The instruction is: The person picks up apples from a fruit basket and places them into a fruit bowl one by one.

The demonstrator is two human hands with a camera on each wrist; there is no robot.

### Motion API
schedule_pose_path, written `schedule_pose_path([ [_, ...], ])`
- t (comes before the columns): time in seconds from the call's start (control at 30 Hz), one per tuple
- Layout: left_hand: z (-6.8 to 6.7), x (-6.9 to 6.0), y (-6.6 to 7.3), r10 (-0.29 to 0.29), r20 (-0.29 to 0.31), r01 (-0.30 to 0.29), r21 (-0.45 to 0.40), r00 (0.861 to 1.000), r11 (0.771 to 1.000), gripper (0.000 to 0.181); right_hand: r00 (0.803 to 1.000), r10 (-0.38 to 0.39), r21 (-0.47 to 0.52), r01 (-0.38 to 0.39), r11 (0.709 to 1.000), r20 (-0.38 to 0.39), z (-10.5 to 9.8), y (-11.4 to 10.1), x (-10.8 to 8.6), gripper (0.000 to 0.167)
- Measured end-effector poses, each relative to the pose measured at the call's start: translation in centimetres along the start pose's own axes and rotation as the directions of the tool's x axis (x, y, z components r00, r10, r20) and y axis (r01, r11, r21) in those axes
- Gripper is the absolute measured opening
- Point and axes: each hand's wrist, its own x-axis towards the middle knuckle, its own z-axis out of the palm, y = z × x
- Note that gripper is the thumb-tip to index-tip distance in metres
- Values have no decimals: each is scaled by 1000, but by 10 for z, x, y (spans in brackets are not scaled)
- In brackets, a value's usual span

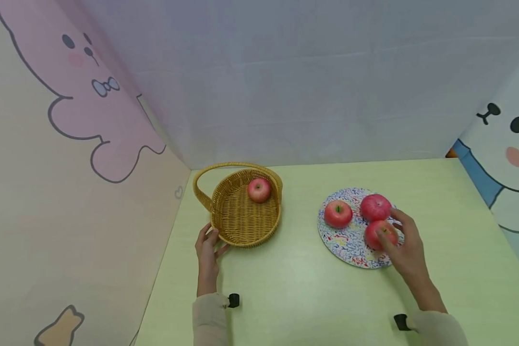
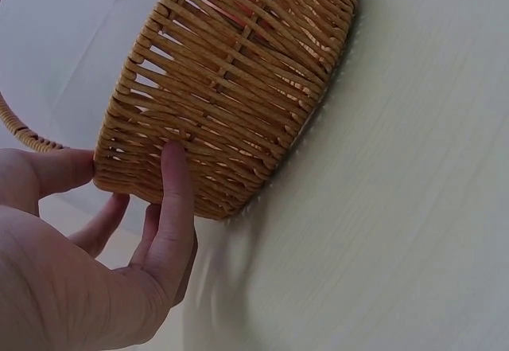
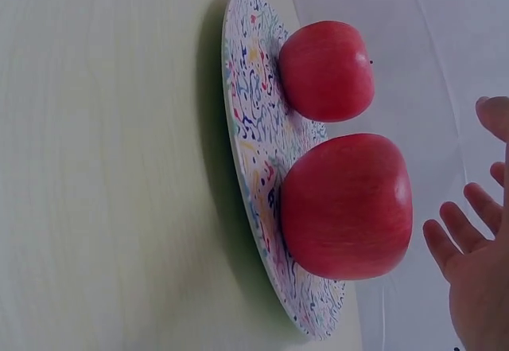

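Observation:
My left hand [image 1: 207, 254] touches the near left side of a brown wicker basket [image 1: 246, 226], its fingers resting against the outer wall and rim, as the left wrist view [image 2: 95, 279] of that hand shows. One red apple [image 1: 259, 190] lies inside the basket. Three more apples sit on a round, colourfully speckled plate [image 1: 347, 250]: a left one [image 1: 338, 214], a back one [image 1: 375, 207] and a front one [image 1: 378, 235]. Over the front apple hovers my right hand [image 1: 408, 250], fingers spread around it; in the right wrist view a gap shows between hand and apples.
The pale green table [image 1: 285, 293] carries the basket at left and the plate at right. A light curtain [image 1: 307, 96] hangs along the back edge. Cartoon-printed panels [image 1: 103, 125] stand at both sides. The basket's arched handle [image 1: 237, 165] leans toward the back.

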Motion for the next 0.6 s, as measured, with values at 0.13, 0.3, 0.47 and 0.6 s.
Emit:
schedule_pose_path([
  [0.13, 0, 0, 0, -4, 3, 4, -4, 1000, 1000, 46, 999, -37, 31, 37, 999, -1, 3, -5, 2, 72],
  [0.3, -1, -1, 0, -8, -4, 8, -4, 1000, 1000, 47, 991, -132, 105, 133, 985, -25, 12, -15, 4, 74],
  [0.47, -1, -2, 1, -7, -20, 7, 1, 1000, 1000, 45, 984, -177, 101, 179, 979, -26, 27, -16, 6, 73],
  [0.6, -1, -2, 1, -6, -12, 6, -9, 1000, 1000, 45, 982, -187, 117, 188, 975, -20, 38, -21, 7, 73],
])
